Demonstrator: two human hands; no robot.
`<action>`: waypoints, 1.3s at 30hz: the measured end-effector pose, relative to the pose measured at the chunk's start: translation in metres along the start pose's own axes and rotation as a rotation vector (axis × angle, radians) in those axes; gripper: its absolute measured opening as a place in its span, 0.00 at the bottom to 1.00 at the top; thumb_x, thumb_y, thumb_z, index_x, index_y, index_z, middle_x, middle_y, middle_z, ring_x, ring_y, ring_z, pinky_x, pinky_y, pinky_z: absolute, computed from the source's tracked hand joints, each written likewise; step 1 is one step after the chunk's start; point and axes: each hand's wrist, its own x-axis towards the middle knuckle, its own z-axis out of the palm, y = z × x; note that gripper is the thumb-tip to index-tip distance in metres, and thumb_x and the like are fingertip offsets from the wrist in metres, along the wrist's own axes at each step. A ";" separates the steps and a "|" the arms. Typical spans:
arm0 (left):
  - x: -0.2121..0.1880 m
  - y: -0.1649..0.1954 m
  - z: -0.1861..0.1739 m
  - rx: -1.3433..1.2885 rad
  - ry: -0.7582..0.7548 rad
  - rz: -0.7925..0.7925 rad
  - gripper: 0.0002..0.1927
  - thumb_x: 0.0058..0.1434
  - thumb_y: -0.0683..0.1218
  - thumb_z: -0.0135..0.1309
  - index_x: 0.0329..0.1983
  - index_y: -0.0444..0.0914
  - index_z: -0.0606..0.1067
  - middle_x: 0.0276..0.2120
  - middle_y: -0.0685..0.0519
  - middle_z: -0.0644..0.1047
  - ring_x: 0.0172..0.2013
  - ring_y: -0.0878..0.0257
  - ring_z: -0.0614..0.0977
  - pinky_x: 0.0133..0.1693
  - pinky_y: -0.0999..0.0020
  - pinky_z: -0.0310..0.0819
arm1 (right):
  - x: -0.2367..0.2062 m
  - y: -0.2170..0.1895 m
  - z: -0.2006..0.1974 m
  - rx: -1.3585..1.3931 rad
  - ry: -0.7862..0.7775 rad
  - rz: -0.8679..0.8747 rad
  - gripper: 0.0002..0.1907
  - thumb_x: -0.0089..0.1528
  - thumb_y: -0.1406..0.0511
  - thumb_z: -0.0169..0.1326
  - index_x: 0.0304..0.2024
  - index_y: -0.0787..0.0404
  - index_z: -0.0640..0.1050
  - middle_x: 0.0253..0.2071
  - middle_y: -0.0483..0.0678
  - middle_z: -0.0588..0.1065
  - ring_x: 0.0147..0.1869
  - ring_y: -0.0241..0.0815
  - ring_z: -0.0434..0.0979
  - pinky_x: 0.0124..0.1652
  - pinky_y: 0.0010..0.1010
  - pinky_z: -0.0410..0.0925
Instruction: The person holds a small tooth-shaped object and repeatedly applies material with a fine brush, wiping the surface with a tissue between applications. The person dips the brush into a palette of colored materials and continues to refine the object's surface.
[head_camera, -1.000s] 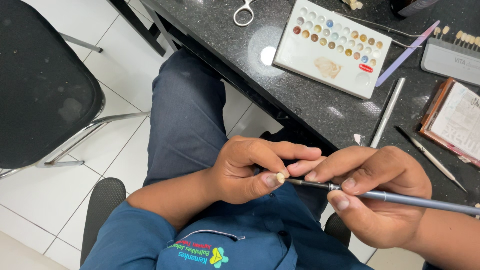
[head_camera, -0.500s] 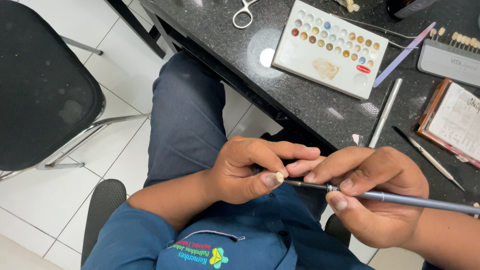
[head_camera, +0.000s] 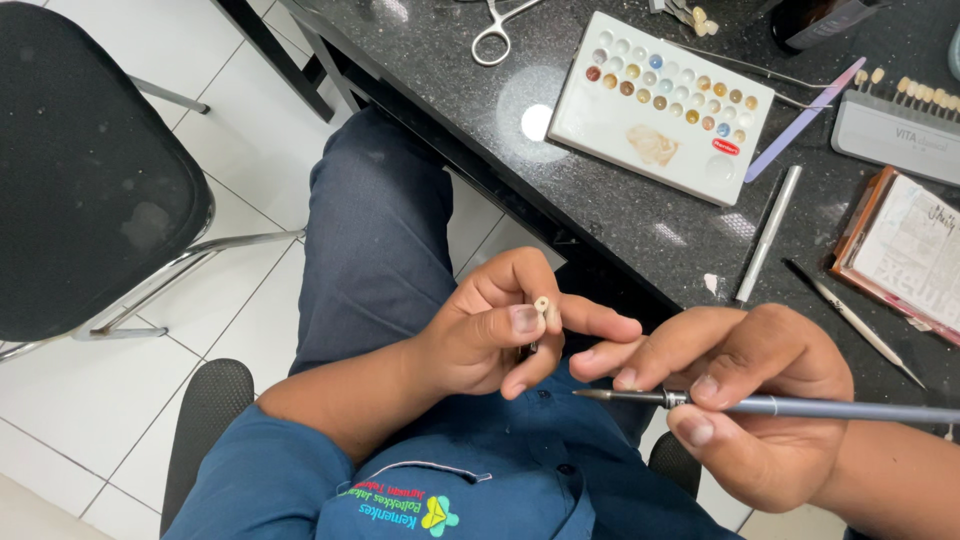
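Small tooth pinched in left hand fingertips. Brush gripped pen-style by right hand, tip just below the tooth, not touching. Palette on bench.

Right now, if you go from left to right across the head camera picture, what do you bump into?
Black chair → left hand pinching a small tooth-like piece → right hand holding a thin grey brush → shade guide and open booklet on the dark counter.
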 end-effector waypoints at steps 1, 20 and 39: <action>0.000 0.000 -0.001 -0.066 -0.003 -0.024 0.04 0.79 0.42 0.43 0.47 0.39 0.69 0.57 0.27 0.73 0.19 0.69 0.73 0.28 0.82 0.69 | -0.002 0.000 0.000 0.024 -0.003 0.003 0.14 0.68 0.79 0.50 0.53 0.60 0.69 0.52 0.64 0.75 0.65 0.65 0.79 0.67 0.61 0.71; 0.001 0.015 -0.010 -0.245 -0.103 -0.063 0.06 0.77 0.45 0.48 0.46 0.37 0.69 0.41 0.40 0.80 0.18 0.69 0.71 0.22 0.76 0.62 | 0.031 0.009 -0.026 -0.740 0.389 -0.219 0.10 0.67 0.67 0.51 0.50 0.59 0.68 0.41 0.50 0.79 0.44 0.38 0.86 0.40 0.30 0.79; -0.004 0.015 -0.007 0.630 0.137 0.295 0.05 0.77 0.43 0.51 0.49 0.37 0.71 0.38 0.45 0.80 0.30 0.67 0.78 0.34 0.75 0.75 | 0.081 -0.014 -0.043 -1.678 -0.284 -0.364 0.18 0.54 0.69 0.56 0.47 0.53 0.83 0.49 0.44 0.79 0.40 0.45 0.75 0.39 0.37 0.70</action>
